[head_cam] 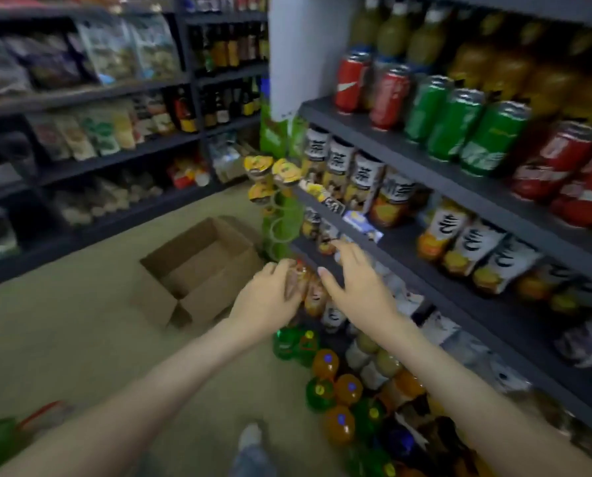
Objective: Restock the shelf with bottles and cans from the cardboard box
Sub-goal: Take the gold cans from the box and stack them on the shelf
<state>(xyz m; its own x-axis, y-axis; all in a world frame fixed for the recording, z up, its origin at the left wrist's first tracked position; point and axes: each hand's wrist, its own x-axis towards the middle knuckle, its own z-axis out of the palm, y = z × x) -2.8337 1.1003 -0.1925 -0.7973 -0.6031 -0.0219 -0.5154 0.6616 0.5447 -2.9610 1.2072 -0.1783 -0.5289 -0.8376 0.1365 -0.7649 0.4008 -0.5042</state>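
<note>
The open cardboard box (198, 266) sits on the floor left of the dark shelf unit (425, 160); its inside looks empty. My left hand (270, 297) curls around an orange drink bottle (299, 280) at the end of a lower shelf. My right hand (353, 280) hovers just right of that bottle, fingers spread and straight, above other bottles on the same shelf. Rows of white-and-orange tea bottles (459, 246) fill the shelf above. Red and green cans (452, 118) line the shelf higher up.
Green and orange soda bottles (335, 383) stand along the floor at the shelf's foot. A green display rack with yellow-lidded cups (270, 173) stands behind the box. Snack shelves (98, 115) run along the left. My shoe (249, 438) shows at the bottom.
</note>
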